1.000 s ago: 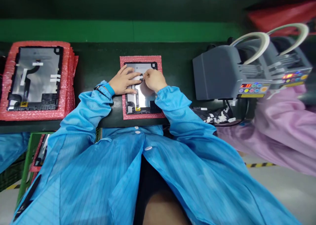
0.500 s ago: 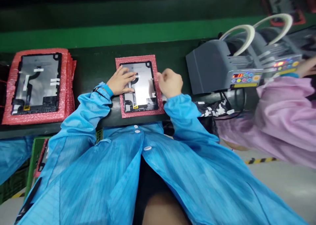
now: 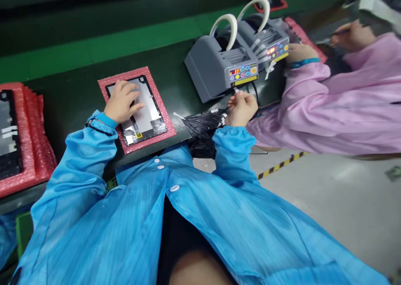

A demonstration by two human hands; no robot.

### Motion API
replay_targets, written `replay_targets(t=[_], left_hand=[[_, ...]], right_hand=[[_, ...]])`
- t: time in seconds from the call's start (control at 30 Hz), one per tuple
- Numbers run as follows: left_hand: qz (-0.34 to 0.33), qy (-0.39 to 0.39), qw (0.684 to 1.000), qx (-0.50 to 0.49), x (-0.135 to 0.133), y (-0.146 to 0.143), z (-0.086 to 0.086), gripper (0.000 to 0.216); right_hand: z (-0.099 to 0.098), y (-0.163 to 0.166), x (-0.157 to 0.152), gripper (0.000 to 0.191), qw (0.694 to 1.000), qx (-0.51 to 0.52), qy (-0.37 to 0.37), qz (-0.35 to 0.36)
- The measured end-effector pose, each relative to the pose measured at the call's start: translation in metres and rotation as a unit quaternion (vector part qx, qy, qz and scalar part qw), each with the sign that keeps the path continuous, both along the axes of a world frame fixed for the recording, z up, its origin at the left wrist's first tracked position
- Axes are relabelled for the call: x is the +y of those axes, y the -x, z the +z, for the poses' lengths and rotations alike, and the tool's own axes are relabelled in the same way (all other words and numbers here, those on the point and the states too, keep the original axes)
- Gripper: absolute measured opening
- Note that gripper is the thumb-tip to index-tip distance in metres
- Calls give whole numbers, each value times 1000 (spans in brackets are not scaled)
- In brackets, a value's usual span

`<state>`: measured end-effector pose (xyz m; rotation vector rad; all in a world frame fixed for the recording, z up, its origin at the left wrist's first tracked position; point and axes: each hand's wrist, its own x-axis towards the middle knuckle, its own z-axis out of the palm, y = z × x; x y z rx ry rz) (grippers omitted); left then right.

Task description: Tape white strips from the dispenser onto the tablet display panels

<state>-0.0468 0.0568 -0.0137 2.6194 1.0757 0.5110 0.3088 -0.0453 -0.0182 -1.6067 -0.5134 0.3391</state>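
Observation:
My left hand [image 3: 121, 102] rests on a tablet screen assembly [image 3: 146, 103], fingers apart over its grey back. That assembly has a black frame and a yellow label near its lower edge, and lies on a red bubble-wrap sheet [image 3: 171, 131]. To the right, my right hand [image 3: 240, 110] is at the front outlet of a grey tape dispenser [image 3: 205, 70] with a lit display. Thumb and fingertips there are pinched on a short white strip of tape [image 3: 236, 89]. My left palm and fingers hide part of the assembly.
A second tape dispenser [image 3: 266, 36] stands behind the first. At far left is a stack of red bubble wrap [image 3: 34, 130] with another screen assembly [image 3: 9, 130]. A black plastic bag [image 3: 203, 128] hangs at the table edge. At right, a co-worker's pink sleeve [image 3: 307, 84] reaches beside the dispensers.
My right hand has moved from beside the screen assembly to the dispenser's outlet, pinching tape. My left hand stays on the assembly. The view has turned right.

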Motion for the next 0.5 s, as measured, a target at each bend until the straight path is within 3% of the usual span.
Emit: replay_targets(t=[0.13, 0.5], left_hand=[[17, -12, 1000, 9, -5, 0, -4, 51], [1, -7, 1000, 12, -3, -21, 2, 49]], right_hand=[[-8, -5, -12, 31, 997, -80, -2, -19], [-1, -14, -3, 22, 999, 31, -23, 0]])
